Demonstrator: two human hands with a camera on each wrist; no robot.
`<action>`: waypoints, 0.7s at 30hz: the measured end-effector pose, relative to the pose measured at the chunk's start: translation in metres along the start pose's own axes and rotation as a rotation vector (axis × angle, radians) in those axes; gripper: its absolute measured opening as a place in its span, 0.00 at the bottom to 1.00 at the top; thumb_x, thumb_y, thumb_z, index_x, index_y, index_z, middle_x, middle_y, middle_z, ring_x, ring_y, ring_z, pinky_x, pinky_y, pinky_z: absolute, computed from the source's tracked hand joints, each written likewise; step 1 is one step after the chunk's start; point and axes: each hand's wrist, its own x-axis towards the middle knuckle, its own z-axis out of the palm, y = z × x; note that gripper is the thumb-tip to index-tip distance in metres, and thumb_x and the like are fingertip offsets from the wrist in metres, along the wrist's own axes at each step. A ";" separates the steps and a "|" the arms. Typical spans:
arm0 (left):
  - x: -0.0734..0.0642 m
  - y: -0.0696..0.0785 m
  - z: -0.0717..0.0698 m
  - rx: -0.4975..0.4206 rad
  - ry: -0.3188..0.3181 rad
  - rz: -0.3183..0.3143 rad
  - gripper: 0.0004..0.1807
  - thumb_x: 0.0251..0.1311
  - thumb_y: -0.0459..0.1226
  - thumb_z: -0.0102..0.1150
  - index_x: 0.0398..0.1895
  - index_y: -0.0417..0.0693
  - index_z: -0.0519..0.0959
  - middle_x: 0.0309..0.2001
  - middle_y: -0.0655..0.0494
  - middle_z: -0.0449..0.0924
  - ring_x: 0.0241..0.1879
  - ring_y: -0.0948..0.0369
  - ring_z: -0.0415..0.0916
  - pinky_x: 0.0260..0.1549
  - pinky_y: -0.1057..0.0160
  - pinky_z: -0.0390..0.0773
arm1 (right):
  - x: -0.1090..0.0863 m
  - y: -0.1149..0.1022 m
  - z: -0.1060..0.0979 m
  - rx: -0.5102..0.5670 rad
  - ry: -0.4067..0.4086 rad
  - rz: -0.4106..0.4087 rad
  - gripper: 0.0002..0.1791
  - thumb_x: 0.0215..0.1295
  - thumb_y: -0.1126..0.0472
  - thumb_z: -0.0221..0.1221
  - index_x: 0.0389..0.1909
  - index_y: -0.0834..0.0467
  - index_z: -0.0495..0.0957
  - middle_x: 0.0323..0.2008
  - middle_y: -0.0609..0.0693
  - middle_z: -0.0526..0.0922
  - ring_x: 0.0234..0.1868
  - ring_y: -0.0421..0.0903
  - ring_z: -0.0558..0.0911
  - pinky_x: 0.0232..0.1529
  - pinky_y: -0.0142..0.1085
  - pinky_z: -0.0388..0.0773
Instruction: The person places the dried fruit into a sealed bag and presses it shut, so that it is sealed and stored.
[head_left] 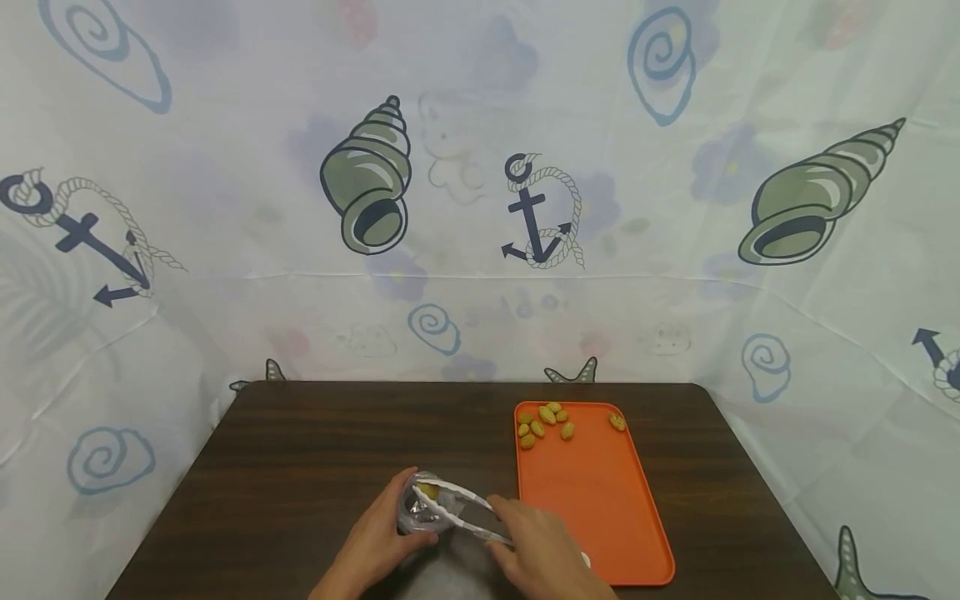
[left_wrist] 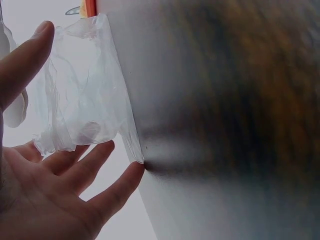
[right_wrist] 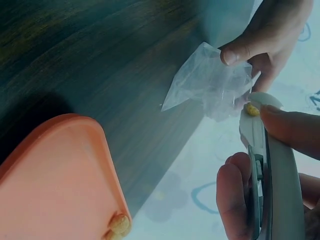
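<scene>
A clear plastic bag [head_left: 409,525] stands on the table with its mouth open upward. My left hand [head_left: 377,533] holds it from the left side, thumb on the near side and fingers around the far side; the left wrist view shows the bag [left_wrist: 82,95] between thumb and fingers. My right hand [head_left: 542,540] grips metal tongs with white tips [head_left: 468,527]. Between those tips is a small yellow-brown piece of food [right_wrist: 252,109], peanut-like in shape. In the head view the tips are over the bag's mouth. How deep they reach is hard to tell.
To the right lies an orange tray [head_left: 592,500] with several similar yellow-brown pieces [head_left: 547,415] along its far end, one [head_left: 617,422] in the far right corner. Both are on a dark wooden table [head_left: 337,442]. A patterned cloth [head_left: 465,208] hangs behind and at the sides.
</scene>
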 end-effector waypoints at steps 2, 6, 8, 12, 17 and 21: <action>0.000 0.000 0.000 0.001 0.000 0.002 0.57 0.39 0.51 0.85 0.75 0.52 0.65 0.67 0.49 0.77 0.61 0.50 0.79 0.55 0.45 0.79 | 0.000 0.000 0.000 -0.006 -0.009 0.003 0.26 0.61 0.54 0.71 0.59 0.55 0.80 0.48 0.47 0.89 0.44 0.43 0.88 0.40 0.41 0.85; 0.000 -0.001 0.000 0.004 0.008 0.006 0.57 0.39 0.51 0.85 0.75 0.51 0.65 0.66 0.50 0.77 0.61 0.50 0.79 0.55 0.45 0.79 | 0.000 0.001 0.002 -0.020 -0.016 -0.001 0.28 0.61 0.52 0.71 0.60 0.57 0.79 0.46 0.49 0.88 0.40 0.44 0.87 0.36 0.40 0.84; 0.000 0.000 0.000 0.004 0.017 0.011 0.57 0.39 0.50 0.85 0.75 0.51 0.65 0.66 0.50 0.78 0.61 0.50 0.79 0.56 0.44 0.79 | 0.000 0.002 0.002 -0.026 -0.012 -0.002 0.29 0.60 0.51 0.72 0.61 0.57 0.78 0.45 0.49 0.87 0.37 0.44 0.86 0.34 0.39 0.82; -0.001 0.001 0.000 0.011 0.039 0.025 0.56 0.39 0.48 0.86 0.74 0.50 0.66 0.65 0.49 0.79 0.61 0.49 0.79 0.56 0.43 0.79 | -0.001 0.005 0.003 -0.034 0.015 -0.004 0.32 0.59 0.49 0.73 0.62 0.58 0.78 0.45 0.50 0.86 0.36 0.45 0.86 0.32 0.39 0.82; -0.001 0.002 -0.001 0.012 0.037 0.013 0.56 0.39 0.50 0.85 0.74 0.51 0.66 0.66 0.48 0.78 0.61 0.48 0.79 0.55 0.43 0.79 | -0.002 0.007 0.000 -0.008 -0.002 0.019 0.33 0.59 0.49 0.73 0.63 0.59 0.77 0.47 0.52 0.86 0.39 0.47 0.87 0.35 0.41 0.83; -0.001 0.002 -0.002 0.008 0.026 -0.007 0.57 0.39 0.50 0.85 0.75 0.52 0.66 0.66 0.48 0.78 0.62 0.48 0.78 0.55 0.43 0.79 | -0.003 0.008 -0.001 0.010 -0.013 0.026 0.34 0.60 0.49 0.73 0.64 0.60 0.77 0.48 0.53 0.87 0.42 0.48 0.88 0.37 0.42 0.85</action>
